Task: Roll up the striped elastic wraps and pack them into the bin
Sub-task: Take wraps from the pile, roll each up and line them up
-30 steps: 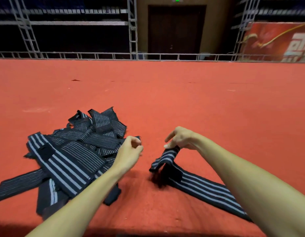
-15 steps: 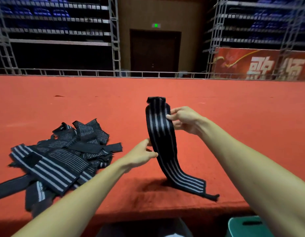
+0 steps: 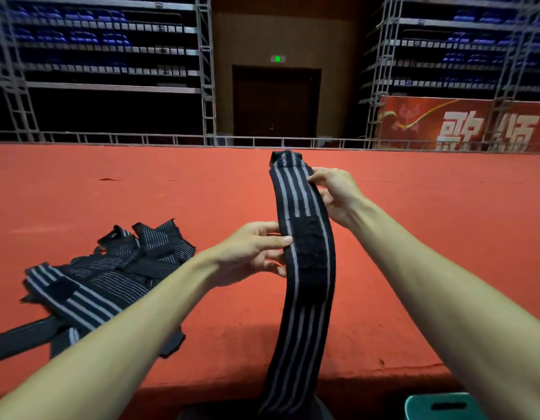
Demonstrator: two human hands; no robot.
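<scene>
One black elastic wrap with grey stripes (image 3: 296,301) hangs lengthwise in the air in front of me. My right hand (image 3: 335,192) pinches it near its top end. Lower down, my left hand (image 3: 250,250) pinches its left edge beside a dark fastening patch. The wrap's bottom end drops below the platform's front edge. A loose pile of several more striped wraps (image 3: 111,268) lies on the red surface to the left. A teal bin (image 3: 441,406) with a handle slot shows at the bottom right, below the edge.
The red carpeted platform (image 3: 444,237) stretches far ahead to a low metal rail (image 3: 171,137). Its front edge runs just below my forearms. Scaffold stands, a dark door and a red banner lie beyond the rail.
My right hand has lifted the wrap off the carpet and raised it upright. My left hand has taken hold of its left edge. The wrap's tail now hangs over the front edge.
</scene>
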